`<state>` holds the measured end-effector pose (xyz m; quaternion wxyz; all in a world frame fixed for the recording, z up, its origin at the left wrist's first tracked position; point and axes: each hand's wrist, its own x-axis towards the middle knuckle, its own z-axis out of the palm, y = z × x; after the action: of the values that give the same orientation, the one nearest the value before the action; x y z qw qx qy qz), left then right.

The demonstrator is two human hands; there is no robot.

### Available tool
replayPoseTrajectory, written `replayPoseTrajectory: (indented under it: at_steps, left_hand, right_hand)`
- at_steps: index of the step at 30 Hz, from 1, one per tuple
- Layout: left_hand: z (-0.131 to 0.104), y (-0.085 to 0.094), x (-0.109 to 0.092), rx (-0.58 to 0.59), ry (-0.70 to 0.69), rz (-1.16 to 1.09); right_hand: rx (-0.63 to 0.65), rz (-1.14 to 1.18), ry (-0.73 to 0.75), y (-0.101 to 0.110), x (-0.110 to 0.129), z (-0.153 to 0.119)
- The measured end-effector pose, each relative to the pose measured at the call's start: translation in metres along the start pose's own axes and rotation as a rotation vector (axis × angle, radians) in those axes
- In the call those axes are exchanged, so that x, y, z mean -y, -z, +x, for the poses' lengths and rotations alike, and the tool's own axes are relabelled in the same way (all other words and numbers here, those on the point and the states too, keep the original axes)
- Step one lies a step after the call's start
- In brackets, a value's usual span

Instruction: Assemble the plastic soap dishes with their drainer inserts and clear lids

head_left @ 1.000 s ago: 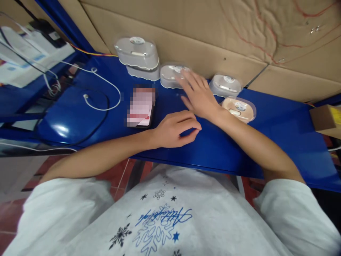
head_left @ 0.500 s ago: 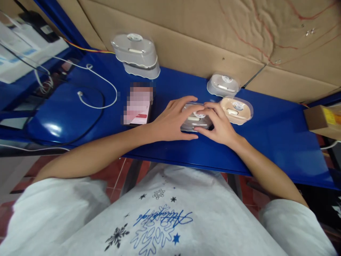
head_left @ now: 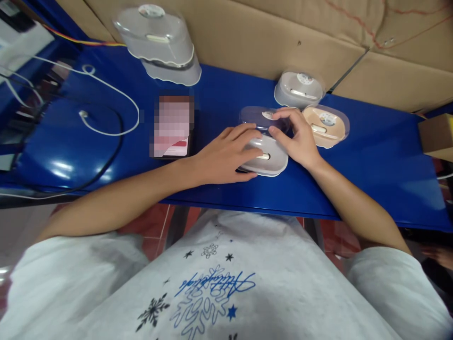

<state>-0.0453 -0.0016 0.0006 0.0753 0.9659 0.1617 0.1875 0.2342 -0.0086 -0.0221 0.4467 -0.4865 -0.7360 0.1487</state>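
A grey oval plastic box with a pale knob sits on the blue table in front of me. My left hand grips its left end, thumb along the near side and fingers over the top and far side. My right hand pinches a clear plastic lid with a round white sticker. That lid is tilted and off the box, just behind it. To the right of my right hand lies a peach oval box under a clear lid.
Another grey lidded box stands by the cardboard wall. Stacked grey boxes are at back left. A phone with a blurred screen lies left of my hands. White cable and black cable lie further left. A cardboard carton is at right.
The clear lid has come off the grey box and moved back with my right hand. My left hand has stayed at the box's left end. The view has shifted closer to the table.
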Motion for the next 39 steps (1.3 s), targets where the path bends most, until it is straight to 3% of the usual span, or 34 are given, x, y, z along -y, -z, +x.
replayPoseTrajectory:
  at_steps: [8,11,16,19,26,29,34,39]
  left_hand:
    - [0.001,0.003,-0.001,0.046,-0.163,-0.124]
    - [0.003,0.002,-0.002,0.022,-0.129,-0.234]
    - [0.005,0.011,0.001,-0.024,0.022,-0.407]
    - [0.007,0.014,0.002,-0.086,0.081,-0.446]
    - [0.011,0.015,0.0,-0.206,0.278,-0.575]
    - [0.011,0.016,-0.002,-0.214,0.328,-0.581]
    - [0.012,0.016,0.002,-0.28,0.386,-0.539]
    - [0.012,0.014,0.005,-0.267,0.344,-0.493]
  right_hand:
    - [0.133,-0.107,-0.06,0.003,0.005,-0.002]
    - [0.176,-0.177,-0.054,0.012,0.028,-0.003]
    - [0.443,-0.215,0.071,0.039,0.071,-0.008]
    - [0.422,-0.274,0.134,0.046,0.076,-0.023]
    - [0.266,-0.376,0.32,0.034,0.039,-0.053]
    - [0.191,-0.372,0.387,0.036,0.036,-0.057]
    - [0.32,-0.378,0.423,0.041,0.055,-0.067]
    - [0.447,-0.36,0.389,0.033,0.074,-0.063]
